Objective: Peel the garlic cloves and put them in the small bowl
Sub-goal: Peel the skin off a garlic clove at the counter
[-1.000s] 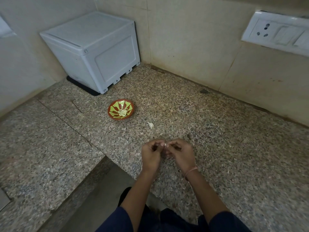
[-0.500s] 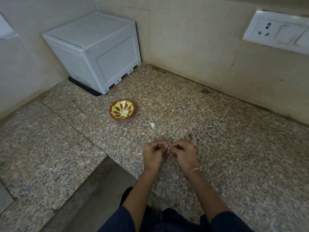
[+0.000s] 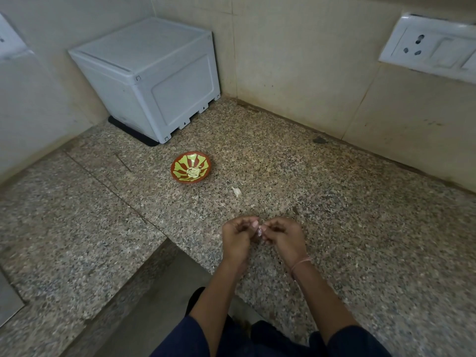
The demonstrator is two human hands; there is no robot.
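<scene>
A small red bowl [image 3: 180, 176] with a yellow-green pattern sits on the granite counter, and pale peeled cloves [image 3: 193, 172] lie at its centre. Nearer to me, my left hand [image 3: 235, 239] and my right hand [image 3: 282, 237] are held close together just above the counter's front part. Their fingertips pinch one small garlic clove [image 3: 259, 230] between them, and most of it is hidden by the fingers. A pale scrap, a clove or a piece of skin [image 3: 236, 191], lies on the counter between the bowl and my hands.
A white plastic box [image 3: 154, 76] stands in the back left corner on a black mat. The tiled wall at right carries a socket and switch plate [image 3: 432, 47]. The granite counter [image 3: 360, 228] has a step-shaped front edge at lower left.
The hands stay together on the clove with only small finger movements. The view has shifted slightly.
</scene>
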